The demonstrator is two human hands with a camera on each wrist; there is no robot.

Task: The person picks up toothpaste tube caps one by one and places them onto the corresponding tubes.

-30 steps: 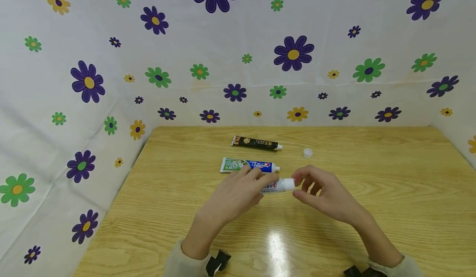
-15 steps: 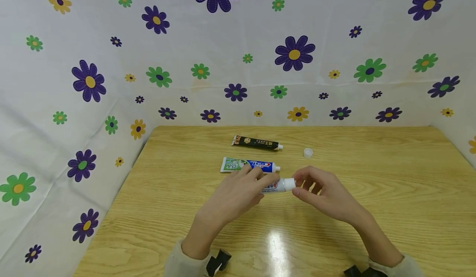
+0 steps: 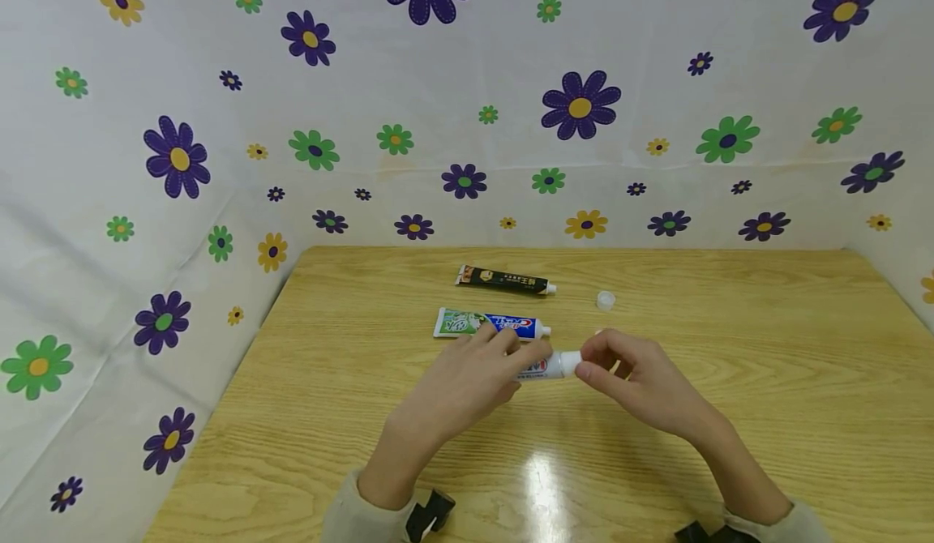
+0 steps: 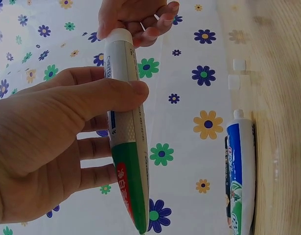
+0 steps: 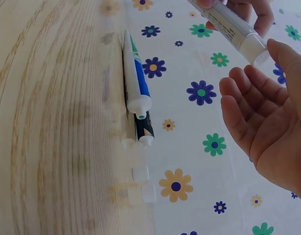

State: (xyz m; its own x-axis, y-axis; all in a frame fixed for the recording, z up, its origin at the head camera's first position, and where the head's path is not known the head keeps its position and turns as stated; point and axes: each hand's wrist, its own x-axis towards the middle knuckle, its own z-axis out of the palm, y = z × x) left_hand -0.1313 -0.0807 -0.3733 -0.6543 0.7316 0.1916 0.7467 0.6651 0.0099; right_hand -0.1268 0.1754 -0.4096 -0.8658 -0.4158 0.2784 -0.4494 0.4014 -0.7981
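Note:
My left hand [image 3: 463,385] grips a toothpaste tube [image 4: 128,171], silver-white toward the cap and green and red toward its tail. The thumb lies across the tube's front in the left wrist view. At the tube's other end, my right hand [image 3: 645,381] pinches the white screw cap [image 5: 254,49] between thumb and index finger, the other fingers loosely bent. Just behind the left hand lies a green and blue toothpaste tube [image 3: 503,325], with its nozzle bare. Farther back rests a black toothpaste tube [image 3: 505,280], also uncapped.
Two loose white caps stand on the wooden table [image 3: 730,348]: one cap [image 3: 606,300] right of the black tube, the other cap [image 3: 599,332] mostly hidden behind the right hand. A flowered cloth [image 3: 511,138] hangs along the table's back and left sides.
My right thumb and fingertips have shifted slightly around the cap. A bit of the second loose cap now shows behind the right hand. The left hand keeps its grip on the tube.

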